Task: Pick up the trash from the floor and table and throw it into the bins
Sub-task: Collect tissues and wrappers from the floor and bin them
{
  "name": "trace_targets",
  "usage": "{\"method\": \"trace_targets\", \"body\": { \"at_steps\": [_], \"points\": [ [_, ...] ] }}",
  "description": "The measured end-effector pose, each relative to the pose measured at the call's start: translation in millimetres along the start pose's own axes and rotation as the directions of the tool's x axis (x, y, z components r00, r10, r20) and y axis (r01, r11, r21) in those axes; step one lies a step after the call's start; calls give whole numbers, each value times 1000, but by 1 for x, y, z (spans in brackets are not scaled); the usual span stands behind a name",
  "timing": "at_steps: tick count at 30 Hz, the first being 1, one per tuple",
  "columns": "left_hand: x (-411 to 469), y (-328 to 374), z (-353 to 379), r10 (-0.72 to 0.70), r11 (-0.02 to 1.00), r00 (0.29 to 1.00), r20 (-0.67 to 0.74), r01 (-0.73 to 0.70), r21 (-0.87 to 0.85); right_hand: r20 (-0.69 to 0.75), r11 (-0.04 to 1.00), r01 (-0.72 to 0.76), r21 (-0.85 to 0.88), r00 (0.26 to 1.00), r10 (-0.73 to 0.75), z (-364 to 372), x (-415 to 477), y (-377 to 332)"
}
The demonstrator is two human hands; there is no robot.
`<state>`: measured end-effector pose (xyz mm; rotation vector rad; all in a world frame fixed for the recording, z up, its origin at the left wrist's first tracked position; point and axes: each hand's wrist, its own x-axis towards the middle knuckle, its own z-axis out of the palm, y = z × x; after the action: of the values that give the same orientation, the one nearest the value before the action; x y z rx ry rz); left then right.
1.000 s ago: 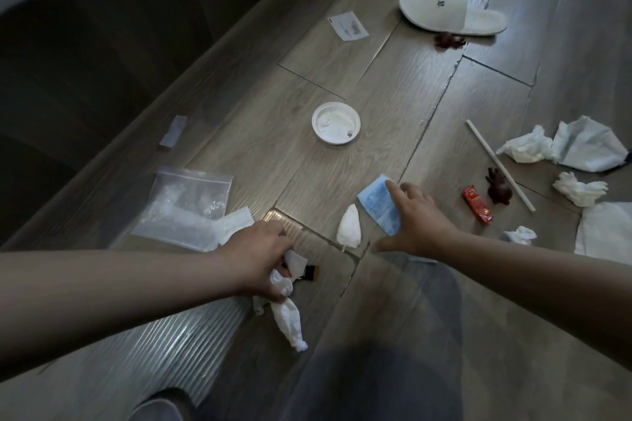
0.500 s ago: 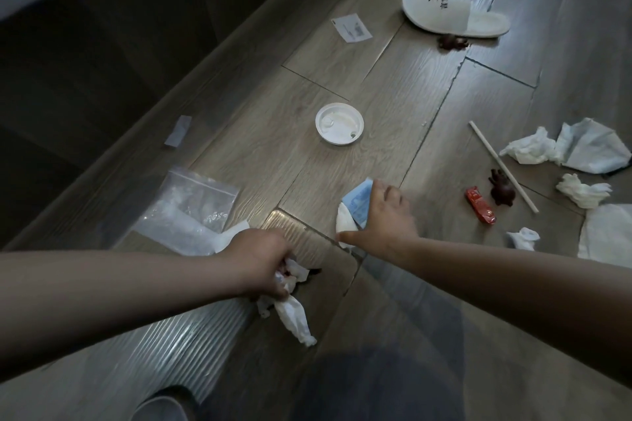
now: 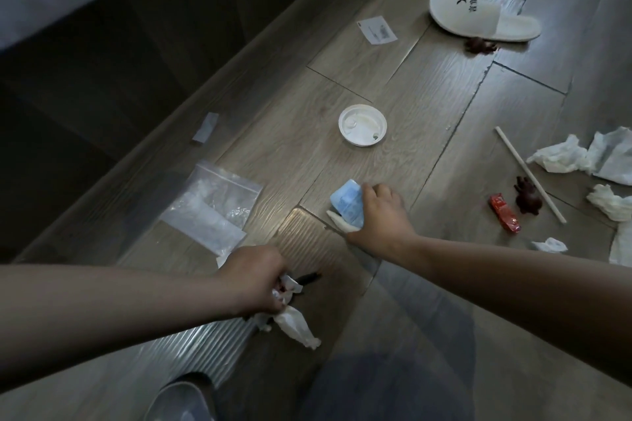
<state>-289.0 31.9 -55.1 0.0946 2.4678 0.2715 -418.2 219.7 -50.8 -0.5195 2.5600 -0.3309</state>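
On the floor [image 3: 427, 96] at the lid's [image 3: 362, 125] six o'clock, the right hand [image 3: 379, 215] pinches a blue packet [image 3: 347, 202] while the left hand [image 3: 254, 280] grips crumpled tissues [image 3: 294, 322], seemingly gathering handfuls to bin together

we have a single view — a wide-angle camera worn on the head, tilted forward and down at the floor [image 3: 427, 96]; it sits close above the left hand [image 3: 254, 280] and right hand [image 3: 381, 212]; the slipper [image 3: 478, 19] marks the far edge, top right.
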Motion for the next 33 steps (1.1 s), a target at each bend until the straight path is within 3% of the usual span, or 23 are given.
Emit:
{"method": "trace_targets", "body": {
  "at_steps": [4, 11, 18, 28, 33],
  "points": [
    [-6, -12, 1, -99, 993, 995, 30, 101, -69, 29, 999, 33, -8, 999, -33, 4, 8, -15],
    [-33, -46, -3, -314, 903, 950, -9, 295, -313, 13, 973, 111, 200, 993, -116, 2, 13, -48],
    [-71, -94, 4, -450, 836, 893, 6, 424, -349, 58, 947, 230, 224, 967, -249, 14, 31, -132],
    [-98, -124, 6, -554, 724, 831, 45, 508, -466, 150, 977, 206, 51, 966, -211, 45, 49, -167],
    [-97, -130, 10, -567, 697, 820, 75, 527, -486, 177, 948, 310, -66, 939, -295, 52, 52, -182]
  ]
}}
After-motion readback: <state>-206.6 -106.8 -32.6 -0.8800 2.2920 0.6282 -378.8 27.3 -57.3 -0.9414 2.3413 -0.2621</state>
